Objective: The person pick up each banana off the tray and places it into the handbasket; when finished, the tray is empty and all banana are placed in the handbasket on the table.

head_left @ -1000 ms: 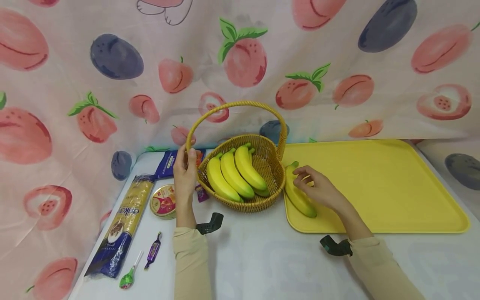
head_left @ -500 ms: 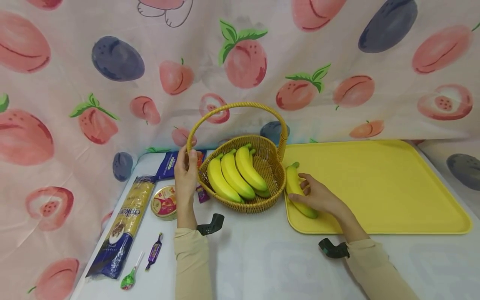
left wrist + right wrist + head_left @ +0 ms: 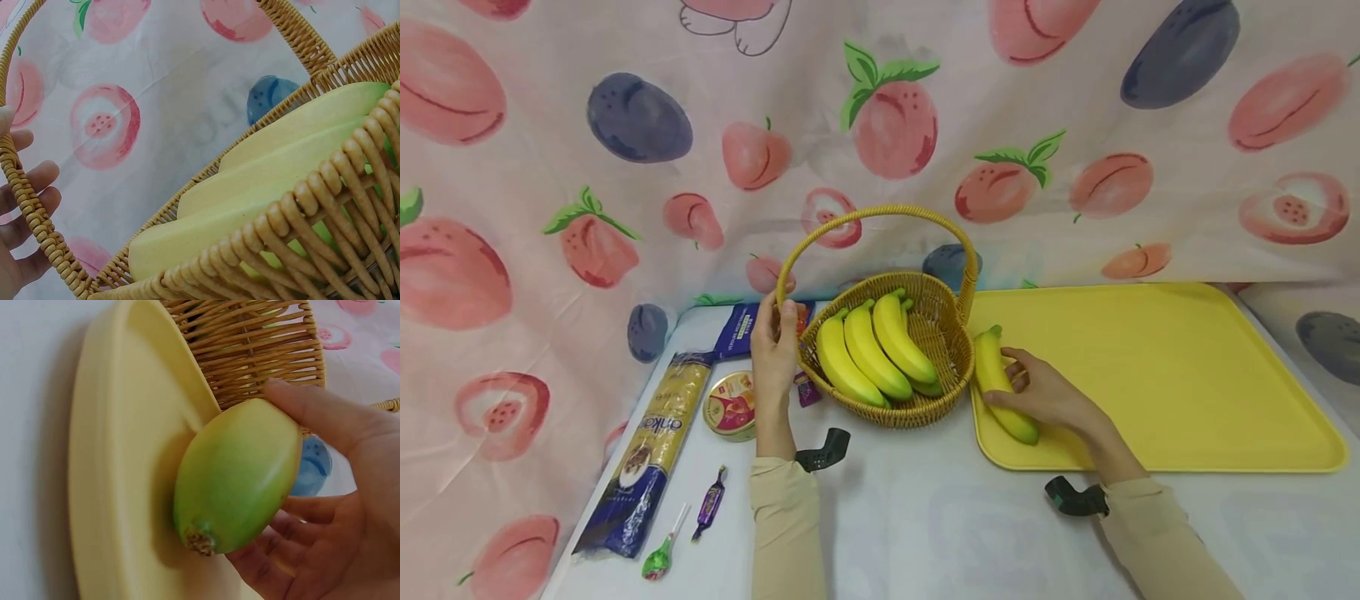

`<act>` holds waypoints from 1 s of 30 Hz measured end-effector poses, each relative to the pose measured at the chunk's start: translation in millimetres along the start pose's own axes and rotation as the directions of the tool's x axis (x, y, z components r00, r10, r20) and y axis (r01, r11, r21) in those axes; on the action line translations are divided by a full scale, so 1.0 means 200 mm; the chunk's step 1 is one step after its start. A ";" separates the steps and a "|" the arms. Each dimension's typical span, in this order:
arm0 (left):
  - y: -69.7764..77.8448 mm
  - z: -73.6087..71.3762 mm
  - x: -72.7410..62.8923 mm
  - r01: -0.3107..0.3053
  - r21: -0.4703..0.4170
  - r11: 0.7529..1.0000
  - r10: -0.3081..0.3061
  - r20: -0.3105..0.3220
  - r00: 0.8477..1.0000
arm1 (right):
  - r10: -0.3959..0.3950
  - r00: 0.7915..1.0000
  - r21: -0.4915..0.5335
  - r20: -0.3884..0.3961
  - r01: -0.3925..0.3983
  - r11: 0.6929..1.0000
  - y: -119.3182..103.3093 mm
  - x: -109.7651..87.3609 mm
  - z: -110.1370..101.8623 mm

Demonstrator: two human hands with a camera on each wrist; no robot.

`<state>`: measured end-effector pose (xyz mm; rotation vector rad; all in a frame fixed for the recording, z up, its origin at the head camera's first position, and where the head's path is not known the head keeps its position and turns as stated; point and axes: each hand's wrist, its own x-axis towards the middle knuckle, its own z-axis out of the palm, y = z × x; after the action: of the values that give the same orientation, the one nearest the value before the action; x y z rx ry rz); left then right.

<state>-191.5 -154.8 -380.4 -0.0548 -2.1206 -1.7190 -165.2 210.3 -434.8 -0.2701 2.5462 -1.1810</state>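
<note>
A yellow wicker basket (image 3: 925, 412) stands mid-table in the head view, its tall handle (image 3: 880, 211) arching over several bananas (image 3: 871, 354) lying side by side inside. My left hand (image 3: 772, 354) grips the handle near its left foot; in the left wrist view the fingers (image 3: 44, 175) come round the wicker. One more banana (image 3: 1017, 425) lies along the left end of the yellow tray (image 3: 1157, 375), right beside the basket. My right hand (image 3: 1056, 400) holds that banana between thumb and fingers, and its green tip (image 3: 231, 487) faces the right wrist camera.
Left of the basket lie a long gold-and-blue packet (image 3: 651, 450), a round tin (image 3: 728, 406), a blue packet (image 3: 736, 332), a purple wrapped candy (image 3: 708, 504) and a green lollipop (image 3: 657, 560). Behind the table hangs a fruit-print cloth (image 3: 880, 125).
My right hand, whose fingers hovered over the banana's upper part, has come down and taken hold round its middle. The left hand stays on the basket handle.
</note>
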 end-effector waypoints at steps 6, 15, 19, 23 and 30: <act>0.01 0.00 0.00 -0.008 -0.012 1.000 0.008 -0.002 1.000 | -0.012 1.000 0.018 -0.016 0.012 1.000 0.00 -0.02 -0.01; 0.01 0.00 -0.01 -0.004 -0.008 1.000 0.004 -0.004 1.000 | -0.032 0.999 0.006 -0.029 0.032 0.999 -0.01 -0.09 -0.02; 0.01 0.00 -0.01 -0.010 0.003 1.000 0.010 -0.004 1.000 | -0.062 0.997 -0.016 -0.045 0.061 0.998 -0.02 -0.13 -0.03; 0.02 0.00 -0.01 -0.008 0.021 1.000 0.008 -0.007 1.000 | -0.091 0.994 -0.026 -0.055 0.090 0.996 -0.05 -0.18 -0.03; 0.02 0.00 -0.01 0.005 0.009 1.000 -0.005 -0.009 1.000 | -0.114 0.991 -0.024 -0.067 0.113 0.993 -0.12 -0.25 -0.04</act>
<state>-188.0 -153.4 -378.5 -0.0394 -2.1240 -1.7090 -120.4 215.0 -401.8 -0.3906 2.6338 -1.2262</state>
